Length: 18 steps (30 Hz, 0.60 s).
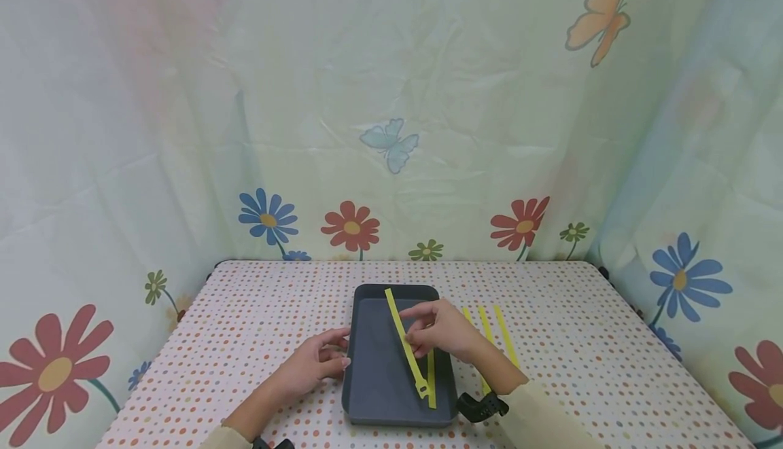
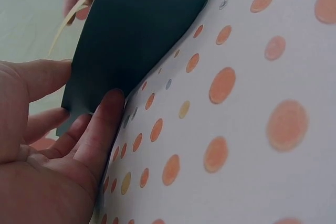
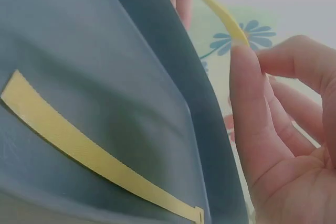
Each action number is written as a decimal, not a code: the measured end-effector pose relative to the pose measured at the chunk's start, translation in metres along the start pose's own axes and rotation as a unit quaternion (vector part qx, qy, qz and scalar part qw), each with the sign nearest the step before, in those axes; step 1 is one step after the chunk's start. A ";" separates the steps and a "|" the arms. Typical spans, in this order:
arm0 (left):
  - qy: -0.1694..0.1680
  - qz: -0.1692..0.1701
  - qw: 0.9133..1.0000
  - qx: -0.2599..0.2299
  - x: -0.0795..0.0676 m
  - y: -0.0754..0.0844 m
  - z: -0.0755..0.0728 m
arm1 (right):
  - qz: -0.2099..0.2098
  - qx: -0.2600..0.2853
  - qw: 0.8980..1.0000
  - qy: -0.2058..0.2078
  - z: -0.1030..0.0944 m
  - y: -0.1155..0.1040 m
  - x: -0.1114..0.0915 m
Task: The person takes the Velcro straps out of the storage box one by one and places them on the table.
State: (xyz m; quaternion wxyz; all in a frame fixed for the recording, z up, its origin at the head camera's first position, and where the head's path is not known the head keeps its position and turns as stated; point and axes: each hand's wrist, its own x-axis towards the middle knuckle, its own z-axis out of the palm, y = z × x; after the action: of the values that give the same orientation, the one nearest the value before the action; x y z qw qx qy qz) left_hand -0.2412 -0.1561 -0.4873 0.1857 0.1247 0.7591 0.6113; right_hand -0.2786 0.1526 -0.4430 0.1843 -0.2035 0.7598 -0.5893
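Above the tray (image 1: 373,374), whose 9 o'clock wall is being touched by the relaxed left hand (image 1: 308,364), a yellow strip (image 1: 400,327) is being pinched by the right hand (image 1: 445,330); overlap with the lying strip (image 1: 431,375) at 4 o'clock is being risked by its slant.

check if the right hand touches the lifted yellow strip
Touching. The right wrist view shows the right hand pinching the lifted yellow strip between thumb and finger.
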 end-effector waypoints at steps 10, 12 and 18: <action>-0.003 0.003 1.000 0.009 0.001 -0.001 -0.001 | 0.003 0.016 0.998 0.058 -0.007 0.010 -0.008; -0.002 0.003 1.000 0.008 0.001 -0.002 -0.001 | 0.002 0.020 0.997 0.072 -0.009 0.011 -0.011; -0.003 0.011 1.000 -0.007 0.000 -0.002 -0.001 | 0.002 0.038 0.995 0.097 -0.018 0.014 -0.019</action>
State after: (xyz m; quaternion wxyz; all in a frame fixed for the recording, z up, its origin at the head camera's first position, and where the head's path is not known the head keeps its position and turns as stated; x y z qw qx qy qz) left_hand -0.2421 -0.1575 -0.4896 0.1825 0.1339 0.7530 0.6178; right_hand -0.2725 0.1803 -0.4514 0.1186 -0.1363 0.7517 -0.6343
